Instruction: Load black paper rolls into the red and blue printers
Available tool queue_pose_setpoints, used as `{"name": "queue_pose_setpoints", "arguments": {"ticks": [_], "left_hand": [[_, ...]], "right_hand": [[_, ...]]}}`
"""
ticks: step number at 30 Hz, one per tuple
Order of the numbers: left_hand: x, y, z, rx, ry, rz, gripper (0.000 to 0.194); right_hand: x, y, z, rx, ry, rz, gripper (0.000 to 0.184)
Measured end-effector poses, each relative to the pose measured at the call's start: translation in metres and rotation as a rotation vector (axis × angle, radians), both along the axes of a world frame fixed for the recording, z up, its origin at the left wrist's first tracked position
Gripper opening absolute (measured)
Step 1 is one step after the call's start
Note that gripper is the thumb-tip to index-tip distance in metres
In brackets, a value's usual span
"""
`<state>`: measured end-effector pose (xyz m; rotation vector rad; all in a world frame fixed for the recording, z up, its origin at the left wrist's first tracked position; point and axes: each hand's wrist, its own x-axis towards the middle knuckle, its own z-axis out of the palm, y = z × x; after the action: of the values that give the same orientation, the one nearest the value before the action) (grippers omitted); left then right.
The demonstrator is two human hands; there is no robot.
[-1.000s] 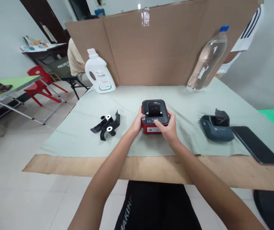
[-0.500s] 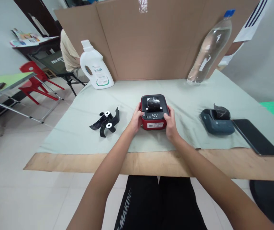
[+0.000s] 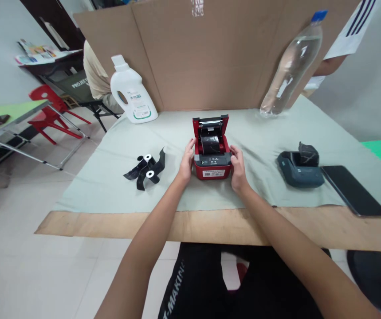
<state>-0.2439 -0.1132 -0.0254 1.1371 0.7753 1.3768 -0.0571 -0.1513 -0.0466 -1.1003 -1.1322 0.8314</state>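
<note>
Loose black rolls (image 3: 152, 177) lie on the cloth (image 3: 177, 128), none loaded. Left hand (image 3: 186, 161): loosely open along the near-left side of the red printer (image 3: 213, 162), no firm grip visible. Printer sits between both hands; opening done, lid (image 3: 211, 122) up, black roll (image 3: 210, 144) in the bay; closing not done. Right hand (image 3: 238, 167): half open, at its right side, pressure can't tell. Dark blue printer (image 3: 300, 175) further right, beside phone (image 3: 355, 190).

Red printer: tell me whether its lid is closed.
No, the lid stands raised at the back of the red printer, with a black strip showing in the opening.
</note>
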Motion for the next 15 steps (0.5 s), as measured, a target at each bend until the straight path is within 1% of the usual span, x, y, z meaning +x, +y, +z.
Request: {"name": "queue_pose_setpoints", "arguments": {"ticks": [2,4,5,7,9,11,12,13,15], "left_hand": [[-0.007,-0.004,0.008,0.131,0.183,0.008,0.039],[-0.011,-0.013,0.017,0.23,0.324,-0.037,0.031],[-0.012,-0.019,0.02,0.262,0.363,-0.058,0.028],[-0.011,-0.028,0.024,0.302,0.379,-0.07,0.027],[-0.008,-0.031,0.026,0.315,0.305,-0.028,0.037],[-0.008,-0.023,0.03,0.277,0.228,0.014,0.049],[-0.009,-0.016,0.034,0.24,0.224,0.015,0.054],[-0.011,-0.007,0.038,0.194,0.251,0.002,0.056],[-0.015,0.015,0.05,0.102,0.379,-0.058,0.054]], "right_hand": [[0.0,0.001,0.0,0.002,0.045,-0.001,0.06],[-0.001,0.002,-0.001,0.01,0.096,-0.006,0.06],[-0.001,0.003,-0.002,0.015,0.111,-0.006,0.06],[-0.001,0.004,-0.003,0.021,0.112,-0.004,0.059],[0.0,0.005,-0.004,0.019,0.092,-0.008,0.056],[0.002,0.008,-0.006,0.009,0.079,-0.018,0.054],[0.003,0.01,-0.007,0.0,0.081,-0.019,0.054],[0.005,0.012,-0.008,-0.01,0.087,-0.016,0.055],[0.007,0.017,-0.01,-0.024,0.096,-0.007,0.055]]}}
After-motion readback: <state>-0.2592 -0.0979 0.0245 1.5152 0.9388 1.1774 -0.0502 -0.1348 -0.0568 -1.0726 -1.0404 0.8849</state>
